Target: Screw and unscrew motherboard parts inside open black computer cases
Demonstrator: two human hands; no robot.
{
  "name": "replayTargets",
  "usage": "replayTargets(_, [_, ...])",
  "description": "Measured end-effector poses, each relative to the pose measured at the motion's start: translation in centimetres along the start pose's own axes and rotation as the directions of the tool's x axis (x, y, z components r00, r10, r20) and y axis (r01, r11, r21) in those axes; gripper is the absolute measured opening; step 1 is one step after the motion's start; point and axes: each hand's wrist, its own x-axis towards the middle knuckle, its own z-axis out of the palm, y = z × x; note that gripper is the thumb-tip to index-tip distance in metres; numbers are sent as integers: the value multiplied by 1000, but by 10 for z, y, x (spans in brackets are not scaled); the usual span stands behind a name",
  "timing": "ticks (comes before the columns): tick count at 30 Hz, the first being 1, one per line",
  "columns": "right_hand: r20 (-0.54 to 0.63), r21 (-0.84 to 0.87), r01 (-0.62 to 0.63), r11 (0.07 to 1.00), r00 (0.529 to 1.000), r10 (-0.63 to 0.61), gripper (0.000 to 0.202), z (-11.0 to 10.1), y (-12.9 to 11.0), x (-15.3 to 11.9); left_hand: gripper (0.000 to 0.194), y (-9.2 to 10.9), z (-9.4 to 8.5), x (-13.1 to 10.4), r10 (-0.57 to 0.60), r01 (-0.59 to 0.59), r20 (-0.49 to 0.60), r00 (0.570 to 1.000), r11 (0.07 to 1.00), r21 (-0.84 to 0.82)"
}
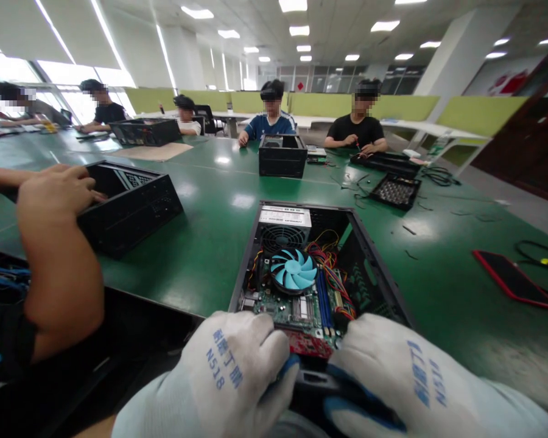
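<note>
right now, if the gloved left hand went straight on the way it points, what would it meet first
Probably the red circuit board inside the open computer case, just past the left hand's knuckles. Depth is unclear, and the hand hides part of that line.

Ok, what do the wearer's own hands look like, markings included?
The left hand and right hand wear off-white work gloves, blue on the palm side, with pale cuffs. Blue Chinese characters and "N518" are printed on each back.
</note>
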Motion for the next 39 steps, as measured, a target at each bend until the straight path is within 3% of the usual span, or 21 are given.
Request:
replayTargets(3, [168, -79, 28, 997, 986, -14, 31, 3, 28, 27, 19, 1, -1, 1, -9, 9, -8, 1000, 1000, -28])
replayTargets(7, [339, -337, 132, 932, 941, -11, 36, 27, 65, 66, 21, 1, -2, 3, -14, 14, -11, 1000, 999, -42])
replayTargets(12, [509, -362, 251, 898, 860, -35, 13, 52, 72, 94, 19, 2, -2, 0, -32, 32, -5, 999, 999, -41])
replayTargets(13, [524, -360, 273, 892, 851, -49, 17, 54, 71, 96, 18, 2, -1, 0, -34, 34, -1, 999, 999, -43])
replayTargets(17, [507, -336, 332, 881, 852, -128, 20, 51, 72, 93, 18, 1, 0, 0, -40, 40, 0, 999, 998, -45])
replayTargets(21, [466, -309, 309, 899, 874, -140, 14, 45, 78, 85, 21, 1, -1, 1, -39, 39, -15, 999, 998, -42])
replayTargets(26, [455, -299, 221, 928, 888, -65, 10, 38, 78, 80, 21, 2, -1, 0, -45, 44, -7, 999, 998, -42])
replayTargets(32, [423, -381, 87, 920, 902, 90, 21, 45, 75, 86, 20, 1, 1, -1, -54, 54, -2, 999, 998, -43])
replayTargets(39, [501, -368, 165, 915, 864, 45, 23, 47, 62, 95, 19, 1, 2, -2, -56, 55, -29, 998, 998, -37])
